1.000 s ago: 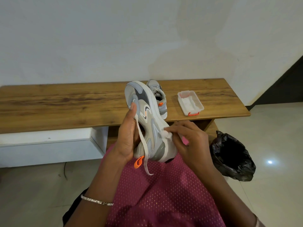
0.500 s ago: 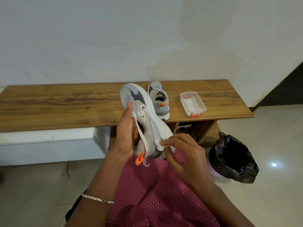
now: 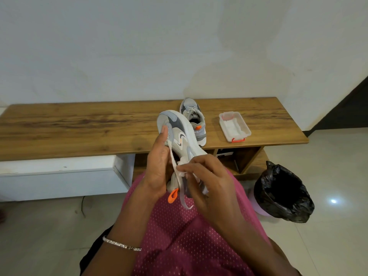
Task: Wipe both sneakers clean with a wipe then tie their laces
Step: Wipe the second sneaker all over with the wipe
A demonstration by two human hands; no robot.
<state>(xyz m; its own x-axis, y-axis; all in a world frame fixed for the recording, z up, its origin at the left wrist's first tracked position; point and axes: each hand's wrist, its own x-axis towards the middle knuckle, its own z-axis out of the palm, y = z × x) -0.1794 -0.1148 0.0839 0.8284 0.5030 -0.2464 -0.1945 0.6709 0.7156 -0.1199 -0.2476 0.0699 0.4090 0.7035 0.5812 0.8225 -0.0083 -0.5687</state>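
Over my lap, my left hand (image 3: 159, 168) grips the sneaker (image 3: 180, 136) from its left side, thumb reaching up toward the toe and the white sole turned to the right. My right hand (image 3: 209, 182) pinches a small crumpled wipe (image 3: 181, 172) in its fingertips and presses it on the shoe's side near the collar, just beside a loose lace (image 3: 172, 156) that hangs down past the orange heel tab (image 3: 172, 196).

I judge this to be the wiping step on the first shoe, whose lace is not yet tied. The next move calls for drawing the wipe along the remaining panels and the sole while my left hand turns the shoe and keeps the lace clear.

On the floor to the right stands a bin lined in black (image 3: 282, 192). Farther off, the second sneaker (image 3: 196, 120) sits on the wooden bench (image 3: 79, 126), with the open wipe box (image 3: 235, 127) just to its right.
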